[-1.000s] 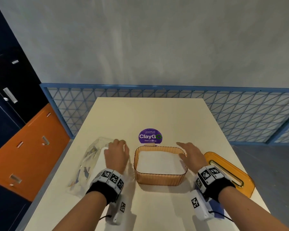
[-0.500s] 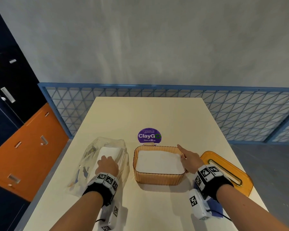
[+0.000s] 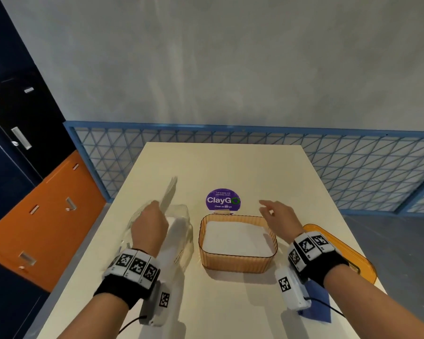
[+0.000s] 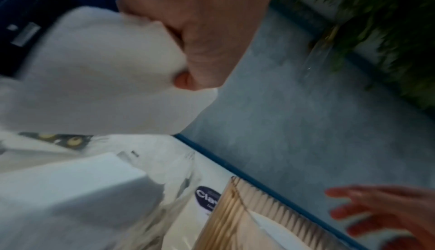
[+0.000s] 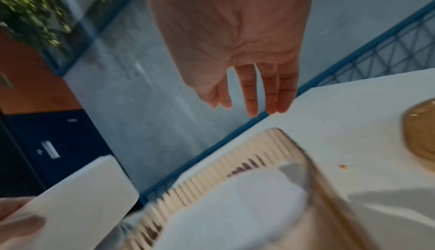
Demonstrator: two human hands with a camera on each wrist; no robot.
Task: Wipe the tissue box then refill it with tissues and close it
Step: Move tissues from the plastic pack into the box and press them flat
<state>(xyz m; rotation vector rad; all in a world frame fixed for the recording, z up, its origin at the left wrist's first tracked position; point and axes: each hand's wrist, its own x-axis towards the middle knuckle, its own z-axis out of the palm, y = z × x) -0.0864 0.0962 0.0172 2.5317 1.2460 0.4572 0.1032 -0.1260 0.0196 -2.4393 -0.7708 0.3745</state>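
The ribbed amber tissue box (image 3: 238, 263) stands open mid-table with white tissues (image 3: 238, 238) inside. My left hand (image 3: 148, 226) grips a stack of white tissues (image 3: 169, 195) lifted out of the clear plastic pack (image 3: 179, 237) on the left; in the left wrist view the stack (image 4: 98, 79) is held between thumb and curled fingers. My right hand (image 3: 277, 215) hovers open over the box's far right corner, its fingers (image 5: 263, 90) spread and holding nothing. The amber lid (image 3: 348, 255) with its slot lies to the right of the box, partly behind my right wrist.
A purple ClayGo sticker (image 3: 222, 200) sits just behind the box. A blue cloth (image 3: 316, 304) lies under my right forearm. The cream table (image 3: 225, 162) ends at a blue lattice railing (image 3: 353, 172); orange and dark cabinets (image 3: 34, 211) stand to the left.
My left hand went into the plastic pack and has come up with a stack of tissues. My right hand has lifted off the box's right rim and now hovers.
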